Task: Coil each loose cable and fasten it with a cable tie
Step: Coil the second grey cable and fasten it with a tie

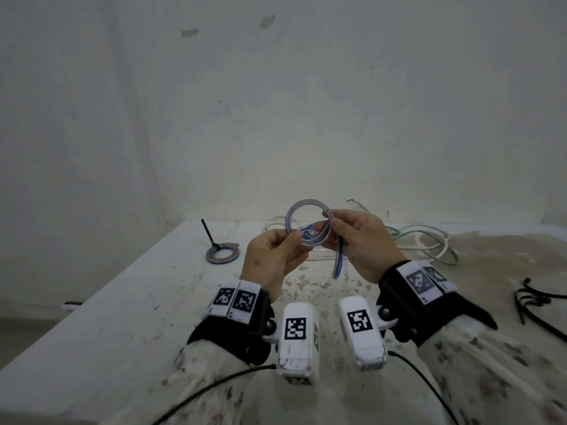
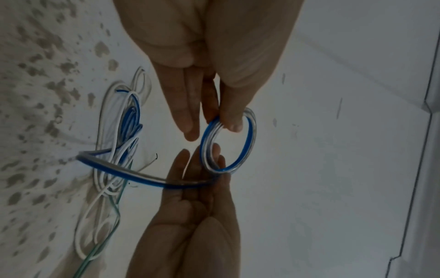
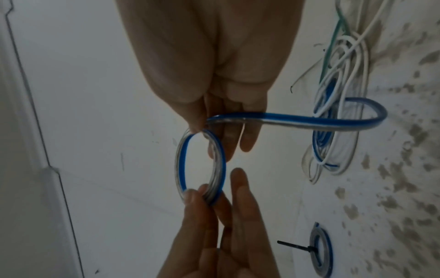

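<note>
A small coil of blue-and-clear flat cable [image 1: 307, 207] is held up over the table between both hands. My left hand [image 1: 291, 240] pinches its near-left side between thumb and finger; the left wrist view shows that pinch on the coil [image 2: 247, 143]. On the opposite side my right hand [image 1: 329, 223] pinches the coil [image 3: 182, 165] where the loose tail [image 3: 309, 120] leaves it. The tail [image 1: 339, 265] bends down toward the table. A finished coil [image 1: 222, 256] lies at the left with a black cable tie [image 1: 210, 234] sticking up.
Behind my right hand a tangle of loose white, green and blue cables [image 1: 429, 243] lies on the stained white table [image 1: 122, 302]. Black cables [image 1: 537, 302] sit at the right edge. A bare wall rises just behind the table.
</note>
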